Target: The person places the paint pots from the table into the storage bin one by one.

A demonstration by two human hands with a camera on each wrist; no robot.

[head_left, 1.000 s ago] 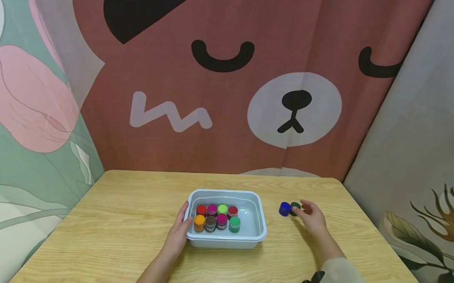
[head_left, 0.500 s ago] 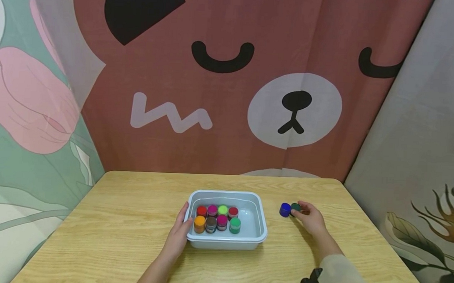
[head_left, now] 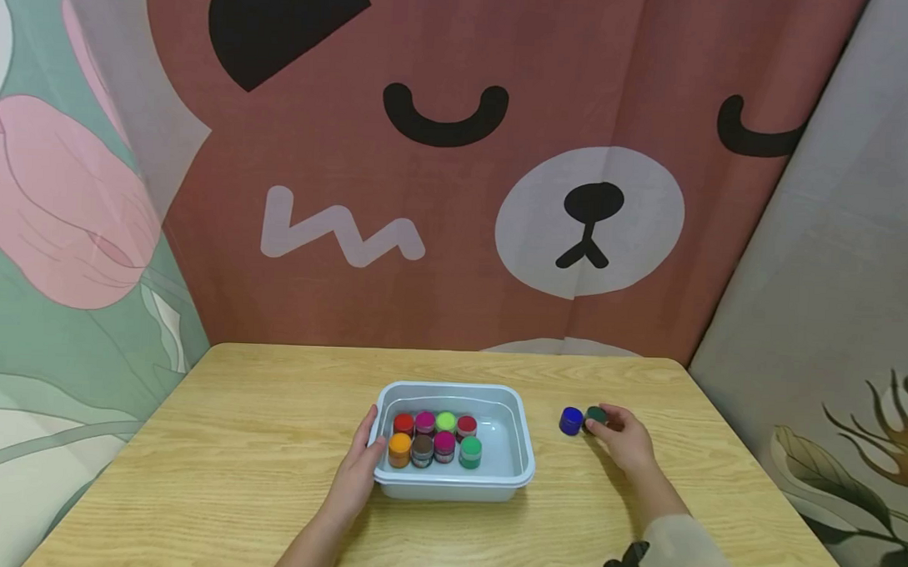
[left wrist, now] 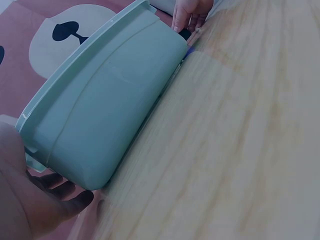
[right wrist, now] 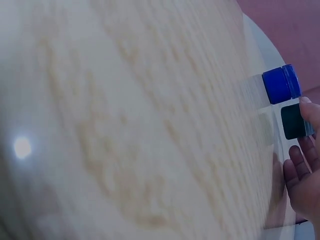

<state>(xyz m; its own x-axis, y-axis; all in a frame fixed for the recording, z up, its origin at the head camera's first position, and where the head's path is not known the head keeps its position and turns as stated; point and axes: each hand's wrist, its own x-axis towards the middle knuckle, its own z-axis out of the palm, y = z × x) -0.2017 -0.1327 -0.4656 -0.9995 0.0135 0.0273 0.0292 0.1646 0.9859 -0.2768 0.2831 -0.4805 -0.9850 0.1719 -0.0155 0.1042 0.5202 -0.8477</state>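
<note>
In the head view, my left hand (head_left: 359, 464) holds the left end of a pale blue plastic tub (head_left: 450, 489), thumb at the rim and fingers along the outer wall. The left wrist view shows those fingers (left wrist: 75, 202) against the lower end of the tub. Several small paint jars with coloured lids stand in the tub, among them an orange jar (head_left: 399, 450) and a mint green jar (head_left: 471, 453). Right of the tub, my right hand (head_left: 627, 438) pinches a dark green paint jar (right wrist: 295, 121) between thumb and fingers. Beside it on the table stands a blue paint jar (head_left: 571, 421).
The light wooden table (head_left: 253, 443) carries the tub and jars. Behind its far edge hangs a brown curtain (head_left: 453, 308) with a bear print. A patterned grey cloth (head_left: 820, 330) hangs at the right. A black object (head_left: 626, 566) sits at the right sleeve.
My right fingers have closed round the dark green jar, and it has shifted slightly right, away from the blue jar. The left hand and the tub stay in place.
</note>
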